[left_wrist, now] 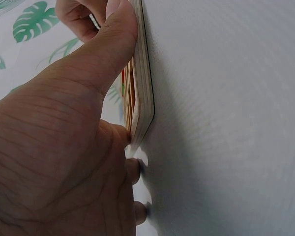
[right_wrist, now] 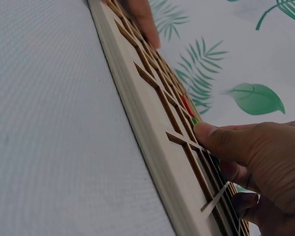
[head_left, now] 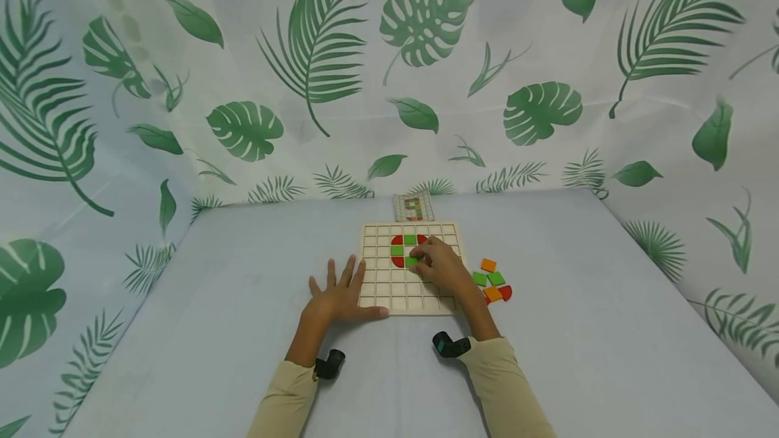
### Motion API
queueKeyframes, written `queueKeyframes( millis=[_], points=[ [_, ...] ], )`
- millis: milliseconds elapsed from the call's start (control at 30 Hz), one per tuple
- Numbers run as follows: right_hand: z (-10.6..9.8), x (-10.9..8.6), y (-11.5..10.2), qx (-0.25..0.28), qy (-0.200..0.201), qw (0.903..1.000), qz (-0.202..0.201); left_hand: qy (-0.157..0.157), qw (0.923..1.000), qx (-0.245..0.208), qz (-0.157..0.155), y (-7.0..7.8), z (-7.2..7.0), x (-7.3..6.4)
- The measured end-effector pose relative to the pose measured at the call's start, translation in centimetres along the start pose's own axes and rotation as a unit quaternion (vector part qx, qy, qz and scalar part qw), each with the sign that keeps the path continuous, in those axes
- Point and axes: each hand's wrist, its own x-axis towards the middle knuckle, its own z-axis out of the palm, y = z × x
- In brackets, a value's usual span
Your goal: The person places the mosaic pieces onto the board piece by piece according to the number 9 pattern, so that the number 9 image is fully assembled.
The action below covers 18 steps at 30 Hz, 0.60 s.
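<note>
A square wooden grid board (head_left: 389,293) lies on the table. Red rounded-corner tiles (head_left: 397,240) and green square tiles (head_left: 397,250) form a ring in its upper middle cells. My right hand (head_left: 444,265) reaches over the board, thumb and index finger pinching a green tile (head_left: 411,262) at the ring's lower side. The right wrist view shows only a sliver of that green tile (right_wrist: 195,120) by the thumb tip. At the board's lower left, my left hand (head_left: 337,299) rests with fingers spread, its thumb along the front edge and fingertips by the left edge.
Right of the board lies a loose group of tiles: orange squares (head_left: 488,265), green squares (head_left: 496,278) and red rounded pieces (head_left: 506,293). Behind the board a small pattern card (head_left: 414,207) shows a coloured figure on a grid. Leaf-printed cloth (head_left: 365,86) walls the table (head_left: 213,330).
</note>
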Motion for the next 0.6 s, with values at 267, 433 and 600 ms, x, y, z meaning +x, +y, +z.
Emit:
queueKeyframes(
  millis=[267, 433, 600],
  points=[
    [-0.38, -0.03, 0.45, -0.002, -0.008, 0.9996, -0.027, 0.0, 1.0, -0.002, 0.001, 0.31, -0.11, 0.02],
    [-0.27, 0.04, 0.53, 0.007, -0.01, 0.9984, -0.054, -0.001, 1.0, -0.003, -0.003, 0.18, -0.14, -0.08],
    [-0.25, -0.07, 0.36, 0.007, -0.007, 0.998, -0.062, -0.004, 1.0, -0.004, -0.003, 0.05, -0.09, -0.03]
  ],
)
